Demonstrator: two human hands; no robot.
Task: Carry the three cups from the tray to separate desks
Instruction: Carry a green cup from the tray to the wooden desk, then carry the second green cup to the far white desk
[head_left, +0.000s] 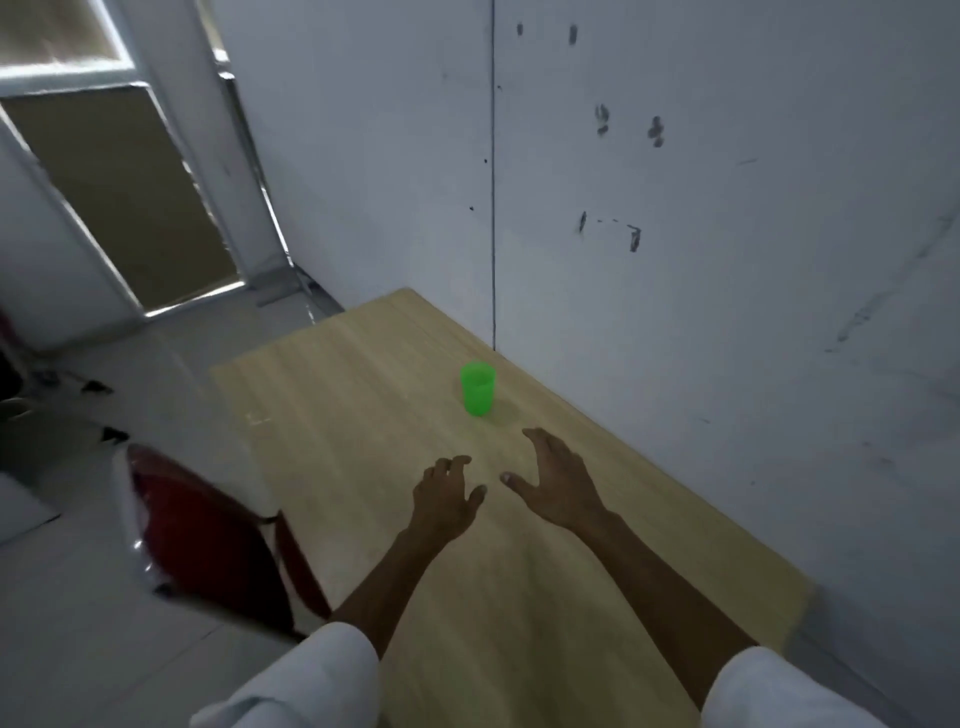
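At the far left a red chair (208, 535) stands tucked against the near-left edge of the desk (363, 415), clear of both arms. Next across, the left hand (444, 496) hovers low over the wood, palm down, its fingers loosely curled and its thumb out to the right; it grips nothing. A small gap of bare desk separates it from the right hand (558, 486), which is spread open, fingers fanned forward and thumb pointing left, also empty. Ahead of that gap, farther up the desk and close to the wall (675, 260), stands the green cup (478, 389), upright, mouth up, its long axis vertical, touching neither hand. It lies forward of both hands and a little left of the right hand's fingertips, so the right hand looks the nearer of the two, though only slightly. No tray and no other cups are in view, so how many remain to be carried cannot be told. With the cup resting on the desk and both hands empty, this delivery reads as made.
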